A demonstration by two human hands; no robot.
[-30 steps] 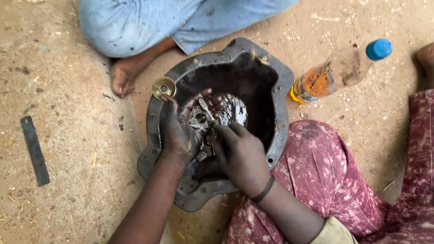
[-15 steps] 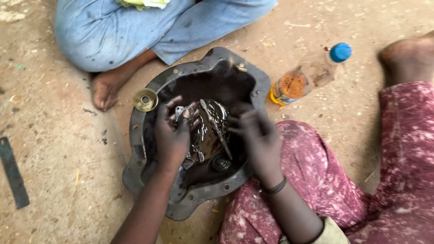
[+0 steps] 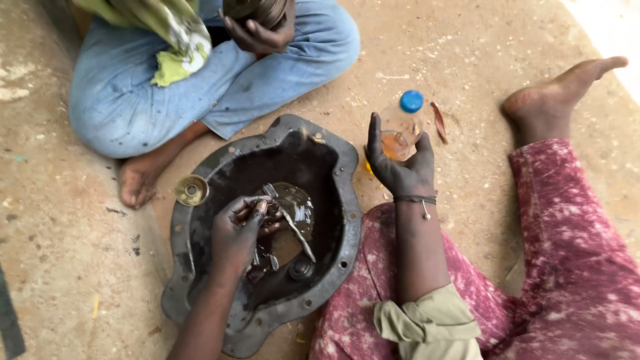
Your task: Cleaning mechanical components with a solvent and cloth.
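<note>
A dark, greasy metal housing pan [image 3: 347,227] lies on the sandy ground between my legs and another person. Oily liquid and several small metal parts [image 3: 293,220] sit inside it. My left hand [image 3: 237,233] is down in the pan, fingers closed on small metal pieces. My right hand [image 3: 398,163] is raised outside the pan's right rim, palm open and blackened with oil, in front of a plastic bottle [image 3: 403,120] with a blue cap and orange liquid. A thin bracelet circles that wrist.
Another person in blue jeans [image 3: 220,87] sits cross-legged beyond the pan, a bare foot [image 3: 137,180] near its left rim. A round brass disc [image 3: 191,190] rests on the pan's upper-left edge. My bare right foot [image 3: 553,100] stretches out at right.
My right hand has lifted out of the pan and moved right toward the bottle, opening. My left hand stays in the pan with the parts. The view has shifted upward.
</note>
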